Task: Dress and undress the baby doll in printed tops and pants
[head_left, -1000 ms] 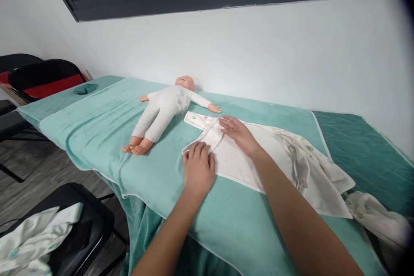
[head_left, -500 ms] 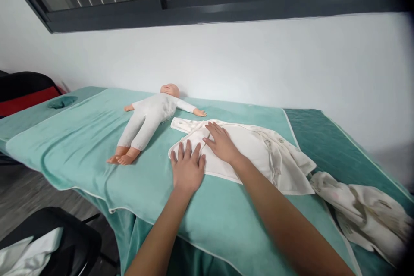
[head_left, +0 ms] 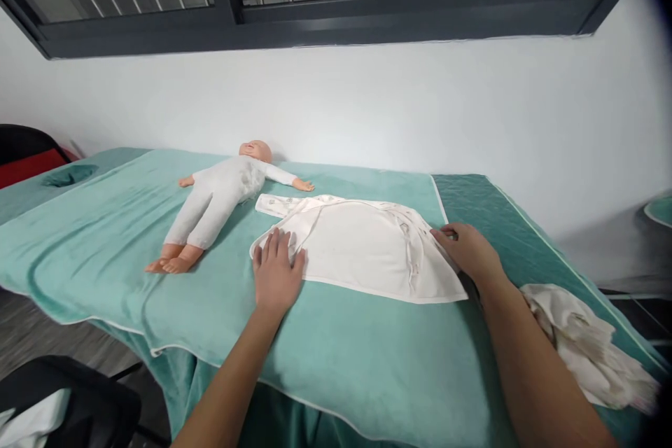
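Note:
A white baby shirt (head_left: 357, 245) lies spread on the green bed cover, one sleeve stretched out towards the upper left. My left hand (head_left: 276, 269) rests flat on the shirt's left part with its fingers spread. At the shirt's right side, my right hand (head_left: 470, 252) has its fingers closed on the fabric edge; the fingertips are partly hidden. Left of the shirt, a baby doll (head_left: 220, 192) in a white long-sleeved suit lies on its back, its head towards the wall.
A crumpled white cloth (head_left: 582, 343) lies at the bed's right end, beside my right forearm. The bed (head_left: 336, 350) stands against a white wall under a barred window. A black chair (head_left: 78, 399) with white fabric on it is at the lower left.
My right hand has moved from the middle of the shirt to its right edge and closed on it. The shirt's right part now lies folded in. My left hand stays flat on the shirt.

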`<state>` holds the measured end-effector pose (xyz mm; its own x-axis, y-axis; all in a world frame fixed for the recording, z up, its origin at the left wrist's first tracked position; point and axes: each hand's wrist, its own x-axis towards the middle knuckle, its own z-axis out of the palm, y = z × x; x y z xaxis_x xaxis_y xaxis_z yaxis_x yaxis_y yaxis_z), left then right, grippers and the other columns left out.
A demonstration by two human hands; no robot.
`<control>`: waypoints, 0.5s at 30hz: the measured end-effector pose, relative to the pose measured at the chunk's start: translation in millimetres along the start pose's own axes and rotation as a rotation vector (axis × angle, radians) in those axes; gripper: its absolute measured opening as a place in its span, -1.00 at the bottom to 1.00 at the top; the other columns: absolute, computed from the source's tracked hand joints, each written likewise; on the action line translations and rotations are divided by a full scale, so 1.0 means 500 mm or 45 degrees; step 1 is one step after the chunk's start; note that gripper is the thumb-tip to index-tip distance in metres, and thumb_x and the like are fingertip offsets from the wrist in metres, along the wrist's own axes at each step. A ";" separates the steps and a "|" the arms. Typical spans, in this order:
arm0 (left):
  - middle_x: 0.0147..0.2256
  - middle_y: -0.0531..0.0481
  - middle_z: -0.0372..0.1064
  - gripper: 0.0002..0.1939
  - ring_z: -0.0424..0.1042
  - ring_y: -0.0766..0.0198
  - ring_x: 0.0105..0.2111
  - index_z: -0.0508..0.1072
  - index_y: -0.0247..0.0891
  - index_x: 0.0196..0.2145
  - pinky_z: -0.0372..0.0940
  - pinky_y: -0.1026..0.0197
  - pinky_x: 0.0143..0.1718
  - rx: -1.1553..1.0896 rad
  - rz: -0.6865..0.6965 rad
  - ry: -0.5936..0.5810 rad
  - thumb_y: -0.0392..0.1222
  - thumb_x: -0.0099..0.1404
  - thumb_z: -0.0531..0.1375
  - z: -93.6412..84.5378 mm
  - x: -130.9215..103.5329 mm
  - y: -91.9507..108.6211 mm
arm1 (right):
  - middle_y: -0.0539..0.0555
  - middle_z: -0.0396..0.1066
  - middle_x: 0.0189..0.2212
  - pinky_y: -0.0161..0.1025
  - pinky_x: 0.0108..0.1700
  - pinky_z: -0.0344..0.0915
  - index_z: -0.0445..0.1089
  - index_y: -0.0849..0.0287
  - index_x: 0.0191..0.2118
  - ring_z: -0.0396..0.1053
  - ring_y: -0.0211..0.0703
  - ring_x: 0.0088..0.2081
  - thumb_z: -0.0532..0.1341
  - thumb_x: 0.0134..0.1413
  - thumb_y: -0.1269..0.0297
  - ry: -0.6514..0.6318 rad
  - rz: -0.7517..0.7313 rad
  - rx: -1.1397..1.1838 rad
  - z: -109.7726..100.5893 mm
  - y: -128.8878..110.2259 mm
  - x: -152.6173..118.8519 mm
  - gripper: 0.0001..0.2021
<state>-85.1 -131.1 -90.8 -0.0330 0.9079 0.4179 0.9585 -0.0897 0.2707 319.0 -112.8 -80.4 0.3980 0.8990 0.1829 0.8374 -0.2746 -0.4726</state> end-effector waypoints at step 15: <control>0.26 -0.10 0.26 -0.58 0.18 0.05 0.29 0.34 -0.15 0.15 -0.05 -0.13 0.33 -0.069 -0.015 0.022 0.00 0.41 0.02 0.001 0.005 -0.007 | 0.29 0.37 0.09 0.07 -0.03 0.29 0.39 0.16 0.11 0.29 0.25 0.09 0.12 0.21 0.18 0.400 0.021 -0.116 -0.024 -0.014 -0.011 -0.60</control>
<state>-88.3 -128.3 -90.8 -0.0495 0.9018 0.4294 0.9414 -0.1015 0.3217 315.6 -119.6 -68.0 0.4959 0.7487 0.4399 0.8544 -0.3300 -0.4014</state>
